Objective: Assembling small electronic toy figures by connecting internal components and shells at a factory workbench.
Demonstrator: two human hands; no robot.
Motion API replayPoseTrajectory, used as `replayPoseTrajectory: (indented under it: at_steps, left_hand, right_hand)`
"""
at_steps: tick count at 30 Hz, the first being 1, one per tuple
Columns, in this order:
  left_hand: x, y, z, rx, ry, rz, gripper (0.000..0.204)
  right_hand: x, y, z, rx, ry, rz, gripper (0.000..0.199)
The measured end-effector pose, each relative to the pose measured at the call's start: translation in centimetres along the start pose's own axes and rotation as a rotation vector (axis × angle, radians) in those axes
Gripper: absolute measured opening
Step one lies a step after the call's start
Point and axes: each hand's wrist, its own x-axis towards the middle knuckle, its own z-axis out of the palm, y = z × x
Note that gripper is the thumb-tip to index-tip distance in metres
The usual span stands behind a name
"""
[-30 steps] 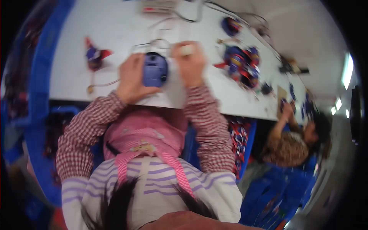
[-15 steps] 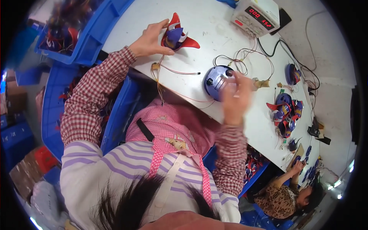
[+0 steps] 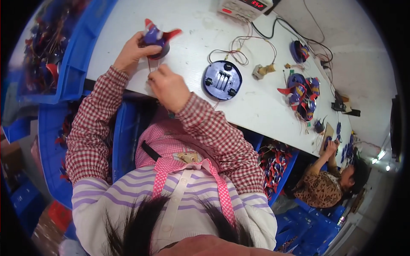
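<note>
My left hand (image 3: 133, 53) grips a small purple-and-red plastic toy part (image 3: 153, 37) with red wing-like pieces, lifted a little above the white table. Thin wires hang from its underside. Just below it, my right hand (image 3: 168, 87) has its fingers pinched together by these wires; what they hold is mostly hidden, probably a wire. To the right of my right hand lies a round purple plastic base (image 3: 223, 81), its slotted underside facing up. A thin wire runs from it to the table's front edge.
A power supply (image 3: 244, 9) with a red display stands at the back, its leads trailing over the table (image 3: 188, 42). Several assembled toys (image 3: 301, 96) cluster at right. Blue bins (image 3: 74, 64) full of parts stand left. A co-worker (image 3: 324, 183) sits at far right.
My right hand has left the round base and moved left to the wires under the toy part. My left hand has lifted and tilted that part. The whole view has shifted.
</note>
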Motion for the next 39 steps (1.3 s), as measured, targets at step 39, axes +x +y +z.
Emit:
replayPoseTrajectory:
  at_steps: [39]
  left_hand:
    - [-35.2,0.4,-14.9,-0.324,0.788,0.227,0.065]
  right_hand:
    - [-3.2,-6.7,-6.0,0.838,-0.370,0.422,0.027]
